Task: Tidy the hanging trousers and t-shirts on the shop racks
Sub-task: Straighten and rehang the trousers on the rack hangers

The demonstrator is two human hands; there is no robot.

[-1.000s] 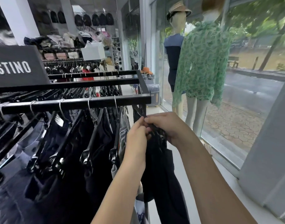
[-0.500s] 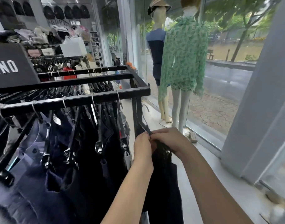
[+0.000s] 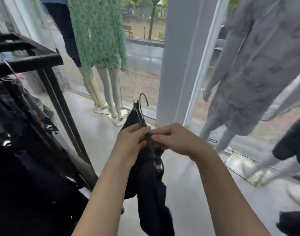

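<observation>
Fingers (image 3: 139,132) of my left hand (image 3: 130,143) and right hand (image 3: 173,140) pinch dark trousers (image 3: 151,193) at the waistband; hanger (image 3: 141,109) hook just above, clip contact probably, blurred

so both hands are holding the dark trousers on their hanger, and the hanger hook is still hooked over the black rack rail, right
Not quite. Both the left hand and right hand hold the dark trousers on their hanger, but the head view shows the hanger hook free in the air, clear of the black rack rail.

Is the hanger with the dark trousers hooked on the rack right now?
No, the hanger's hook points up into free air, well clear of the rack, while both the left hand and right hand hold the dark trousers.
</observation>
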